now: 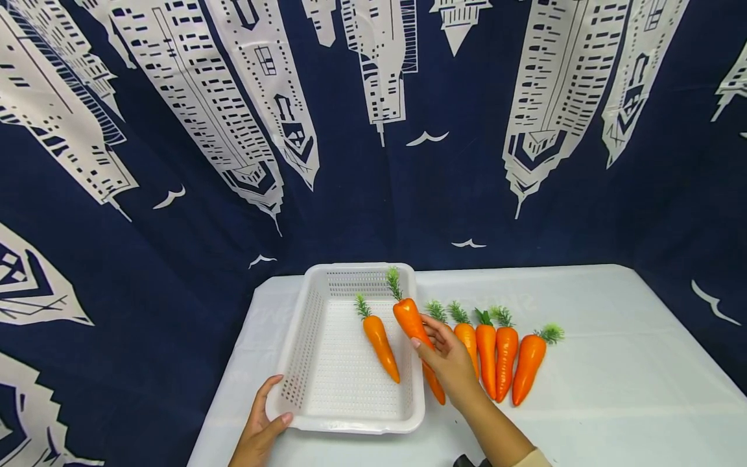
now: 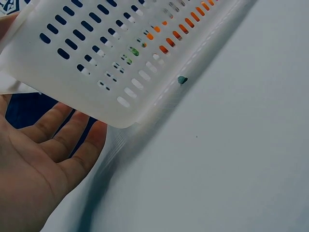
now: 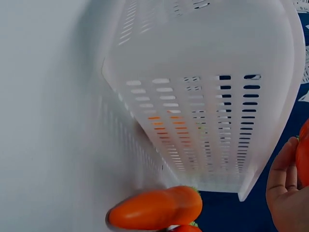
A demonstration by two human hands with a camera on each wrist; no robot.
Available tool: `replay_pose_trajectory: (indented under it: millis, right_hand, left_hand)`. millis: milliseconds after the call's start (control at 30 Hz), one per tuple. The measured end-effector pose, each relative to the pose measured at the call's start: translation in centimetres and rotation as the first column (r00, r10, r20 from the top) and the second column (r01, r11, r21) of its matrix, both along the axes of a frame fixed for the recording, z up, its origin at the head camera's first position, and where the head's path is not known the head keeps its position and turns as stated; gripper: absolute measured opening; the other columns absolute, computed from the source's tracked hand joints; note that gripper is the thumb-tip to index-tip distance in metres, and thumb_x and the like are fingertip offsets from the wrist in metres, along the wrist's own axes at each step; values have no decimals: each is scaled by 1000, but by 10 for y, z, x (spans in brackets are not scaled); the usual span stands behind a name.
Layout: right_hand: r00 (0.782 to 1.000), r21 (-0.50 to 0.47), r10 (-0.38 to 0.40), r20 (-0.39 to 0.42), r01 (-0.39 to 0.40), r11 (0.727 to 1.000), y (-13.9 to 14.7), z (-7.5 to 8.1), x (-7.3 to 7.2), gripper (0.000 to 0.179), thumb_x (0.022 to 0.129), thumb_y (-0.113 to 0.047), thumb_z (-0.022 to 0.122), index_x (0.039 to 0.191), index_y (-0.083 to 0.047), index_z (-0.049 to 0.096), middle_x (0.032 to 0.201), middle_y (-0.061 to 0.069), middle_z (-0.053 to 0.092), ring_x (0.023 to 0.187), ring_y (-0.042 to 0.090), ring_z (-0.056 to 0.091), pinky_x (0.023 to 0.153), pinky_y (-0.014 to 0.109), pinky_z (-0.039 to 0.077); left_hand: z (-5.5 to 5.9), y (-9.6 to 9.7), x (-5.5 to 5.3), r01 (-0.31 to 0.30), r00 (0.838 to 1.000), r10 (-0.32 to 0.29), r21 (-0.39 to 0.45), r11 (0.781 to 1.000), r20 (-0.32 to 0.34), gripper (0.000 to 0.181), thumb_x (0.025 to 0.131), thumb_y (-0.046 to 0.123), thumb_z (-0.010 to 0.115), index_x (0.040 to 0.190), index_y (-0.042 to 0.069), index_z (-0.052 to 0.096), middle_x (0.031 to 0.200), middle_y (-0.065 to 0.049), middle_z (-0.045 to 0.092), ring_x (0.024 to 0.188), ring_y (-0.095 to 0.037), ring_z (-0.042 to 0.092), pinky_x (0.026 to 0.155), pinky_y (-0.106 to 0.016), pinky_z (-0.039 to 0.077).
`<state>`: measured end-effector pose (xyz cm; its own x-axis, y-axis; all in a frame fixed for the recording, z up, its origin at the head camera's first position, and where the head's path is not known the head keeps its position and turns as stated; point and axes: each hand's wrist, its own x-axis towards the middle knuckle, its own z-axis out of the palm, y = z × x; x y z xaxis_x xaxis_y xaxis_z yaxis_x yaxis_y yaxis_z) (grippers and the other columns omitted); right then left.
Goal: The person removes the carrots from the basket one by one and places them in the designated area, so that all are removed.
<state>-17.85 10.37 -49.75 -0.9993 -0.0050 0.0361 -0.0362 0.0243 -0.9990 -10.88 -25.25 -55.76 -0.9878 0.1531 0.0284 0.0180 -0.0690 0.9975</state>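
A white plastic basket [image 1: 350, 425] with slotted walls stands on the table. My left hand [image 1: 259, 428] grips its near left corner, thumb on the rim; in the left wrist view the fingers [image 2: 72, 150] reach against the basket's outside. My right hand [image 1: 452, 363] pinches an orange carrot [image 1: 410, 319] with a green top, held tilted above the basket's right rim. Inside the basket lies another carrot [image 1: 382, 349]. In the right wrist view the held carrot [image 3: 303, 154] is cut off by the frame edge.
Several carrots lie in a row right of the basket, the outermost carrot [image 1: 528, 368] tilted; my right hand partly covers the nearer ones. A white cloth covers the table [image 1: 613, 363]. Behind hangs a navy curtain [image 1: 373, 214] with white buildings. A dark object [image 1: 463, 461] shows at the bottom edge.
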Motion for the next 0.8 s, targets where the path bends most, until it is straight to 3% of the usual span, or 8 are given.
replay_pose_trajectory:
  millis: [300, 600, 800]
  right_hand:
    - [998, 3, -49, -30, 49, 999, 15, -7, 3, 53, 95, -19, 72, 144, -16, 53, 124, 5, 60, 108, 9, 60, 92, 17, 50]
    - [996, 53, -88, -2, 88, 995, 40, -11, 9, 56, 95, -27, 71, 146, -18, 50, 127, 3, 59, 109, 4, 61, 93, 14, 49]
    - [992, 77, -127, 15, 126, 989, 61, -15, 12, 58, 97, -31, 68, 149, -16, 46, 126, -7, 58, 108, 1, 59, 88, 15, 51]
  left_hand:
    - [2, 0, 1, 2, 1000, -2, 1, 1000, 26, 72, 97, 0, 54, 156, 9, 14, 153, -13, 6, 126, 6, 35, 99, -10, 37]
    - [2, 1, 1, 5, 999, -6, 14, 1000, 36, 74, 97, 0, 55, 157, 9, 13, 154, -14, 6, 126, 8, 37, 99, -9, 36]
    - [2, 0, 1, 2, 1000, -2, 14, 1000, 23, 73, 96, -1, 54, 156, 9, 14, 153, -13, 5, 127, 5, 36, 99, -9, 36]
